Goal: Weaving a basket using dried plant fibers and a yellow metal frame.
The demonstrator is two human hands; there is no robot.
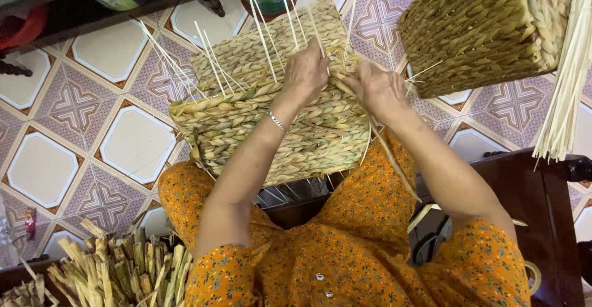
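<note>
Woven basket: left hand, right hand curled, seemingly pinching strand.

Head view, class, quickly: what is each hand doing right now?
Left hand: fingers curled shut on the rim of the half-woven basket, among the pale upright stakes.
Right hand: shut, pinching a weaving strand at the rim.

Orange floral dress w/ short sleeves, small white buttons down front, thin silver bracelet on left wrist.
</note>
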